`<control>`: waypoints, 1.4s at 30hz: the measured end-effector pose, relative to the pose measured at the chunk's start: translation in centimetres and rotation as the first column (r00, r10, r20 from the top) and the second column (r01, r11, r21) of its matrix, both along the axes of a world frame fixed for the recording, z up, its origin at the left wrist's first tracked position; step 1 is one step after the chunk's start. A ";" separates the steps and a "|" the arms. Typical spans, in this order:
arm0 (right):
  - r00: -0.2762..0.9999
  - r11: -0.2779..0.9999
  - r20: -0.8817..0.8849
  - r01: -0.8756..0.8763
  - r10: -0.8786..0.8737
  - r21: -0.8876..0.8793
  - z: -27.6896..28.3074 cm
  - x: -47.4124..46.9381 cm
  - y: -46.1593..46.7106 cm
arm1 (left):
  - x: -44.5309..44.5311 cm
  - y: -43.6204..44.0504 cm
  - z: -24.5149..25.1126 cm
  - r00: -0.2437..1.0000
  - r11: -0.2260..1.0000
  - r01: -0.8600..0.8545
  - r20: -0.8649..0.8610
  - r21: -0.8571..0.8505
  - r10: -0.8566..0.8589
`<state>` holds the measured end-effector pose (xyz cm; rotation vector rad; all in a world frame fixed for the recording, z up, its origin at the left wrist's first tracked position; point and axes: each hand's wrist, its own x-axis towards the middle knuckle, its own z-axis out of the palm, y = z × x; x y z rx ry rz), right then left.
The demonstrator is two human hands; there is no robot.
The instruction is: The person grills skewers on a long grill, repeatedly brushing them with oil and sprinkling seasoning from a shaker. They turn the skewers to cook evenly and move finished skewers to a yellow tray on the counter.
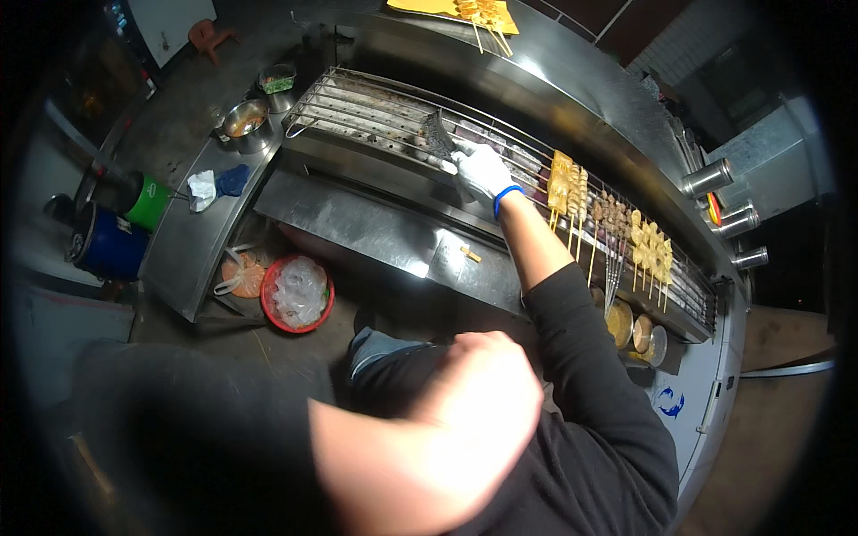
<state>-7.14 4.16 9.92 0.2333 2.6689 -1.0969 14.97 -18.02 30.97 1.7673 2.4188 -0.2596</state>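
Observation:
My right hand [484, 173], in a white glove with a blue cuff, reaches over the long metal charcoal grill [375, 124]. It grips a dark, rough-faced thing [438, 136] at the grill bars; whether this is a brush head or a lump of charcoal is unclear. Pale charcoal pieces [526, 157] lie under the bars beside the glove. Right of my wrist, skewers of flat yellow food [559, 181], pale coiled food [576, 191], meat [615, 218] and pale folded food [650, 251] rest across the grill. My left hand [482, 402], bare, blurred and overexposed, is close to the camera; its fingers look curled, their inside hidden.
A steel side table [194, 248] holds a metal pot [247, 127] and folded cloths [218, 186]. A red basket [297, 321] with clear plastic bags stands on the floor. Seasoning bowls [620, 323] sit below the grill's right end. More skewers [489, 13] lie on the back ledge's yellow tray.

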 end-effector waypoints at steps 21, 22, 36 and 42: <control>0.878 0.856 -0.263 0.461 -0.400 0.235 -1.0 5.0 11.1 | -5.5 -5.0 -26.6 0.377 0.342 -0.875 0.925 0.343 0.036; 0.918 0.826 -0.243 0.389 -0.312 0.407 -1.9 4.1 10.5 | -5.3 -5.0 -26.8 0.372 0.340 -0.881 0.925 0.329 0.069; 0.731 0.921 -0.563 0.339 -0.386 -0.190 4.2 14.8 8.2 | -9.6 19.1 -27.3 -0.337 0.585 -0.792 0.924 -0.174 -0.182; 0.491 0.472 -0.232 0.449 -0.840 -0.759 6.8 23.7 12.0 | -10.8 24.3 -27.0 -0.232 0.384 -0.919 0.910 -0.090 -0.343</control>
